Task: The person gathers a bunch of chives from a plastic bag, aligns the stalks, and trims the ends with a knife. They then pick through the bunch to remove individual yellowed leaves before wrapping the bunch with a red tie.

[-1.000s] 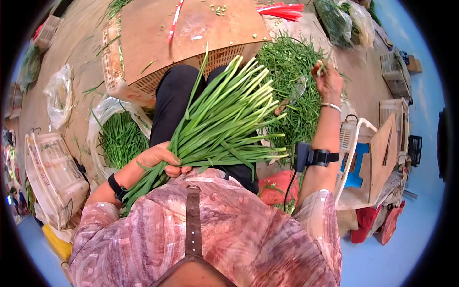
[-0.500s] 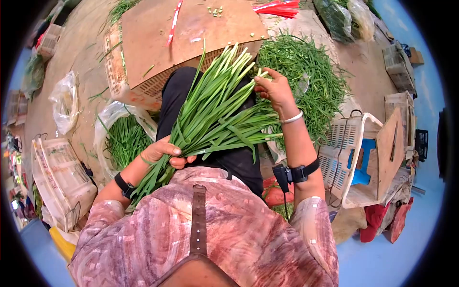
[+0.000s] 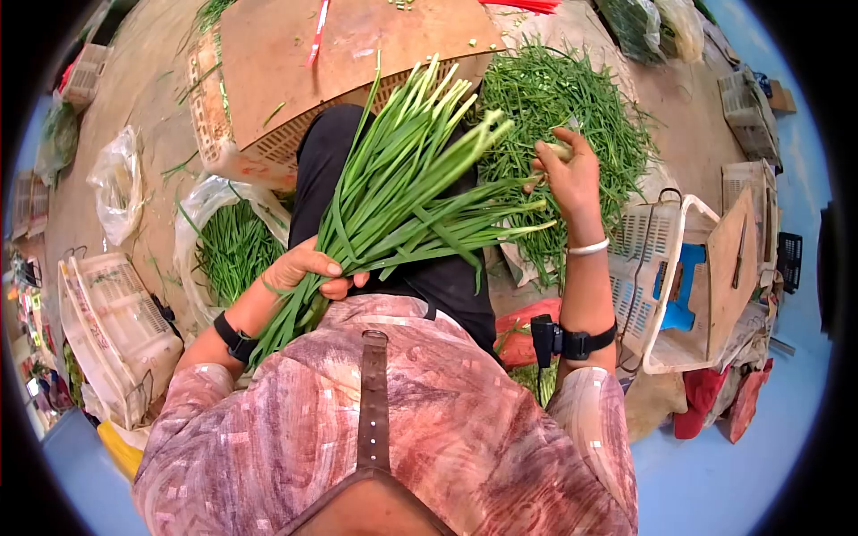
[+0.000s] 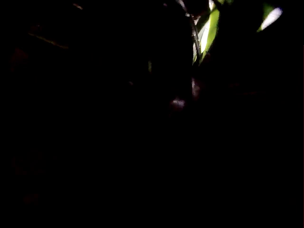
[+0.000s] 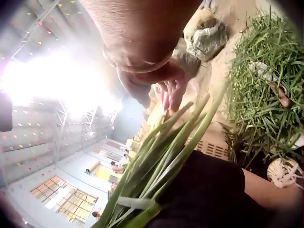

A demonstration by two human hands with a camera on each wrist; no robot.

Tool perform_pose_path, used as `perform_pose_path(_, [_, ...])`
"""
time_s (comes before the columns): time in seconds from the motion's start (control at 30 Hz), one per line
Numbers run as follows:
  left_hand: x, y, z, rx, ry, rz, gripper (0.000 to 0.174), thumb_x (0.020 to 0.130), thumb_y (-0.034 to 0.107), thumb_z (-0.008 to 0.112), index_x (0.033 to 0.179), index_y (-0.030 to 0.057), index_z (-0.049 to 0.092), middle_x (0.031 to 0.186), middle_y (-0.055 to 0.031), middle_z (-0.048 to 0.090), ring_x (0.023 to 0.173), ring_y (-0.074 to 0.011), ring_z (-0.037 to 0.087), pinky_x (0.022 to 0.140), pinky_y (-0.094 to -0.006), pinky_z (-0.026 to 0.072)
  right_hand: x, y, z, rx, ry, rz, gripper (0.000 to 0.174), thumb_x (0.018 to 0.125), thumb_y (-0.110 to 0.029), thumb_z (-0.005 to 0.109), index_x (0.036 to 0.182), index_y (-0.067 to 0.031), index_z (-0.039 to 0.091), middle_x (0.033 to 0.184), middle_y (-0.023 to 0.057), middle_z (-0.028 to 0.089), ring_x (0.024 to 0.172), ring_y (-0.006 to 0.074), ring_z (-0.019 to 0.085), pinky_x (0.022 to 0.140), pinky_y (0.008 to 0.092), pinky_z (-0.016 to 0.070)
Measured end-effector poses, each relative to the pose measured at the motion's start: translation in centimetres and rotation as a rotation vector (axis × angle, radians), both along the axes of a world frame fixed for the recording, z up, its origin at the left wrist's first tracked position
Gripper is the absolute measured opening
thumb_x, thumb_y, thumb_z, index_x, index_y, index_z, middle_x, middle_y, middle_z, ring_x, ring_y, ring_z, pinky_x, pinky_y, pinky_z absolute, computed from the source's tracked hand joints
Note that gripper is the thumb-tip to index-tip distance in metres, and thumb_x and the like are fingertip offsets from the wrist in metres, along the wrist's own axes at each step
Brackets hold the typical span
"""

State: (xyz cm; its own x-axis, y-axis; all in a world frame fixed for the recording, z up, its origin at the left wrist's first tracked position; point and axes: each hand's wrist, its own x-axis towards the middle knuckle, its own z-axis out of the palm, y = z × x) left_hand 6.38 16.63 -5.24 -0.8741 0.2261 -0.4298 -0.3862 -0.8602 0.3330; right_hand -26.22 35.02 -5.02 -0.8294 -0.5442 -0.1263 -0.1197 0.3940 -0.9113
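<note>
In the head view my left hand (image 3: 313, 270) grips a thick bunch of garlic chives (image 3: 384, 214) near its leafy end, above the lap. The pale stem ends fan out up and to the right, and a few are blurred. My right hand (image 3: 574, 174) is raised just right of the bunch, fingers curled, with a pale scrap (image 3: 561, 152) between fingers and thumb. Right wrist view: chive stems (image 5: 166, 156) stretch up toward this hand's fingertips. The left wrist view is nearly black, with only a bright bit of green leaf (image 4: 209, 33) showing.
A heap of loose greens (image 3: 563, 116) lies on the floor beyond the right hand. Ahead, a board (image 3: 357, 54) covers a crate. A plastic bag of chives (image 3: 234, 250) stands at the left. White crates (image 3: 666, 295) flank both sides.
My right hand came in from over the heap to the stem ends, then drew back right with a pale scrap. The left hand keeps its grip on the bunch.
</note>
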Motion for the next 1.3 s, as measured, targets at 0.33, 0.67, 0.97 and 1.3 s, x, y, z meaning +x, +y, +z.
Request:
perform_pose_path(0.33, [-0.2,0.4,0.6,0.004,-0.018,0.056,0.055,0.072,0.007,0.059,0.122,-0.0025,0.039,0.088,-0.0224,0.059,0.045,-0.0112,0.043,0.044,-0.0251,0.0317,13.8,0.3,2.3,0.329,0.494,0.594,0.021,0.074,-0.018,0.067,0.089,-0.0057,0.059,0.078,0.0141,0.060,0.072,0.0326,0.059,0.061,0.0377,0.0478])
perform_pose_path(0.67, [0.1,0.4,0.1,-0.043,-0.031,-0.014,0.054,0.069,0.011,0.062,0.118,-0.0015,0.044,0.086,-0.0205,0.061,0.047,-0.0141,0.046,0.044,-0.0248,0.0364,14.4,-0.7,6.3,-0.255,-0.212,0.869,0.011,0.075,-0.007,0.060,0.084,0.0001,0.060,0.072,0.0134,0.061,0.061,0.0235,0.059,0.057,0.0322,0.0465])
perform_pose_path(0.97, [0.1,0.5,0.2,0.046,-0.062,0.018,0.052,0.073,0.013,0.062,0.119,-0.0003,0.042,0.084,-0.0165,0.058,0.044,-0.0095,0.036,0.044,-0.0234,0.0291,11.4,-0.3,8.4,-0.417,-0.291,0.933,0.016,0.080,-0.005,0.062,0.093,0.0029,0.063,0.084,0.0106,0.065,0.075,0.0151,0.063,0.065,0.0262,0.0499])
perform_pose_path(1.3, [0.0,0.3,-0.1,0.073,-0.019,0.017,0.046,0.076,0.013,0.060,0.115,-0.0022,0.042,0.083,-0.0156,0.055,0.043,-0.0075,0.039,0.044,-0.0225,0.0285,0.4,0.3,-1.2,0.185,0.561,0.647,0.019,0.070,-0.005,0.065,0.089,-0.0073,0.064,0.092,0.0103,0.060,0.085,0.0306,0.057,0.075,0.0379,0.0467])
